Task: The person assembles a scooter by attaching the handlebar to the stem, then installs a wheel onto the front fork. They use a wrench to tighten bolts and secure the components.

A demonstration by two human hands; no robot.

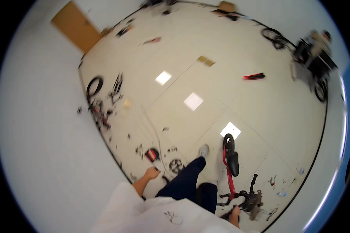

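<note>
A small bicycle with a red frame, a black saddle and a black wheel stands to my right. Its black handlebar grip sticks up near a dark cluster of parts at the front end. My right hand is low beside that front end, fingers curled round something dark that I cannot make out. My left hand hangs out to the left, closed, with a small dark thing at its fingertips, too blurred to name. Below it on the floor lie a red and black round object and a chainring.
Bicycle parts and a tyre lie along the left wall. A red and black strip-shaped part lies on the floor ahead. At the far right a person is by a dark cart. Small parts are scattered right of the bicycle.
</note>
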